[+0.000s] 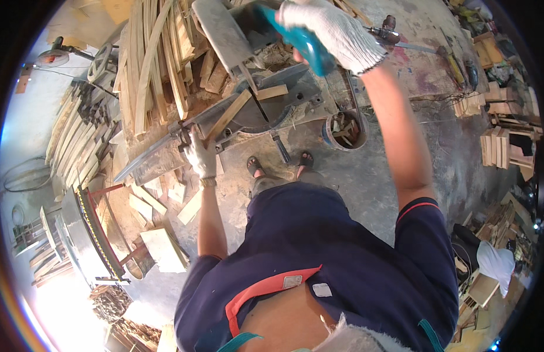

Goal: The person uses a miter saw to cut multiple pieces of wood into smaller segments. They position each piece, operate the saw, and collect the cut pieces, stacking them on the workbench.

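My right hand (336,32), in a white knitted glove, is wrapped round the teal handle (310,47) of a mitre saw. The saw's grey blade guard (220,32) stands raised over the slotted saw table (284,102). A wooden strip (230,114) lies slantwise on that table, passing under the blade area. A short wood piece (272,91) sits just beyond the slot. My left hand (200,155), also gloved, is closed at the near-left end of the strip, beside a dark metal stop (183,138) on the long rail; its fingertips are partly hidden.
Long wooden strips (157,58) are piled behind the saw at the left. A bucket of offcuts (345,130) stands below its right side. Board pieces (165,249) lie on the floor at left. A drill (386,30) rests on the stained bench (412,76).
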The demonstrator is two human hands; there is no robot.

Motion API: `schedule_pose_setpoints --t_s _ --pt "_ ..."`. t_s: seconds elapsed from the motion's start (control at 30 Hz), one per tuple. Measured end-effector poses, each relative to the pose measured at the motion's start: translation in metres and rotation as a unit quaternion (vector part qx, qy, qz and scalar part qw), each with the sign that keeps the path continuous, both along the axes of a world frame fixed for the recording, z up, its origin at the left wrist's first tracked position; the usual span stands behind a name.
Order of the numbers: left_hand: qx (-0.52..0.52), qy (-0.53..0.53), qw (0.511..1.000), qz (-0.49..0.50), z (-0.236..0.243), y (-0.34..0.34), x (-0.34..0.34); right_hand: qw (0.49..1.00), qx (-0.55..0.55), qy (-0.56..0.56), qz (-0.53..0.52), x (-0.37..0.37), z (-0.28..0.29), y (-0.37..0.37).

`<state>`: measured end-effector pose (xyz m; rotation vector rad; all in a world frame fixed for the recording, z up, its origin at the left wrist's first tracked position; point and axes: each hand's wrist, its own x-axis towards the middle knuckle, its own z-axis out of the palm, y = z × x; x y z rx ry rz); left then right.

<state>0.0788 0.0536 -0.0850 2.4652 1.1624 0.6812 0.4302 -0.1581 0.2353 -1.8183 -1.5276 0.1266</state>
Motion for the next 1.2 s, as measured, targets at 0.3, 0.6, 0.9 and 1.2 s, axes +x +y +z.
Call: schedule_pose_setpoints --t_s 0.3,0.6,0.9,1.2 --pt "-0.180 -0.136 0.942 0.250 -0.002 -0.232 -0.070 0.982 -0.071 -0.017 -0.172 -0.030 -0.278 0.012" --pt "-0.236 -0.175 0.865 0.406 0.004 -0.358 -0.103 0.992 -0.092 0.077 -0.048 -0.042 -0.341 -0.048" --pt "-0.209 -0.168 0.874 0.405 0.002 -0.415 -0.119 0.662 -0.378 0.643 -0.080 -0.053 -0.393 -0.319" --pt "-0.225 -0.172 0.864 0.417 0.012 -0.517 -0.126 0.755 -0.115 0.522 -0.379 0.014 -0.415 -0.303"
